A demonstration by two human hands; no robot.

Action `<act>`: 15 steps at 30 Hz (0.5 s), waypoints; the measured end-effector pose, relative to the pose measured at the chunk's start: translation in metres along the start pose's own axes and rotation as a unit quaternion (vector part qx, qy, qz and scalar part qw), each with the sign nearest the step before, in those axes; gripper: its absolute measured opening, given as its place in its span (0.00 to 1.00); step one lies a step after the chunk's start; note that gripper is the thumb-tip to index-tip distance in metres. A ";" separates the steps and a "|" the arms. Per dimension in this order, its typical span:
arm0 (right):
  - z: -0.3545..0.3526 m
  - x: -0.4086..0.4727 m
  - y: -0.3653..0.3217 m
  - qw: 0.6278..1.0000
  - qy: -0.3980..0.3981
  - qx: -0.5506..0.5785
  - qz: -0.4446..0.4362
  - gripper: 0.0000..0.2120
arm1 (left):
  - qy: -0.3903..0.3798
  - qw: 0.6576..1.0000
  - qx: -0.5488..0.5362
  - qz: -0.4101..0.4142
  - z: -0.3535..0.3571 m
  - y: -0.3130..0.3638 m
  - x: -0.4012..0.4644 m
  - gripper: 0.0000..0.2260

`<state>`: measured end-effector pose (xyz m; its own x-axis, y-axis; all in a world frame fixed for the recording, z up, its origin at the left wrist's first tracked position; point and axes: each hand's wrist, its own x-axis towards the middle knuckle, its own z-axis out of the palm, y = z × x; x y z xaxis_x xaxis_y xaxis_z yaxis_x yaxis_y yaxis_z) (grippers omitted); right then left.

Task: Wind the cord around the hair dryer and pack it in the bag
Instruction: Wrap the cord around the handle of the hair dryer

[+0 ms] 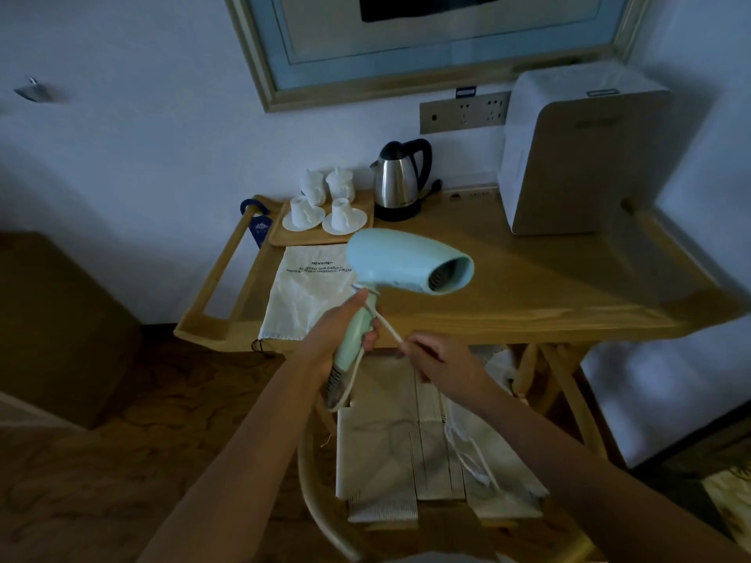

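Your left hand (339, 331) gripping the dryer (400, 270) by its handle above the table (528, 286) edge, nozzle pointing right, your right hand (437, 357) pinching the cord (388, 329) drawn taut from the handle top, bag (302, 298) flat on the table behind your left hand, kettle (398, 180) beyond.

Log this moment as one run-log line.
left hand: grips hair dryer handle | right hand: pinches cord | drawstring bag: flat on table

Dim room, white wall (142, 156), framed picture (426, 46), wooden table (528, 286), wood floor (142, 440)
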<state>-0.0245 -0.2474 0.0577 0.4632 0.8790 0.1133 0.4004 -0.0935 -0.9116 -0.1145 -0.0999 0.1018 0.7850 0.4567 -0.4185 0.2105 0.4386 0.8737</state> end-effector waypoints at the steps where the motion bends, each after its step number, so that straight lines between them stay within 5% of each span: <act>1: -0.004 -0.001 0.007 0.999 -0.036 0.025 0.006 0.11 | -0.017 1.000 -0.018 0.011 -0.001 0.004 -0.003 0.17; 6: -0.037 -0.004 0.034 0.984 -0.120 0.086 0.099 0.11 | -0.061 0.996 0.027 0.058 -0.025 0.016 -0.014 0.18; 10: -0.059 0.014 0.035 0.984 -0.102 -0.015 0.143 0.11 | -0.130 0.975 0.159 0.082 -0.037 0.018 -0.026 0.20; 15: -0.081 0.049 0.008 0.979 -0.061 -0.147 0.129 0.12 | -0.185 0.879 0.438 0.040 -0.029 0.034 -0.042 0.08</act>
<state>0.0654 -0.2428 0.0884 0.4890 0.8557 -0.1695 0.5012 -0.4347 -0.7482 -0.1578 -0.0819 0.1418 0.9193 0.1059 -0.3791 0.3868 -0.4207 0.8206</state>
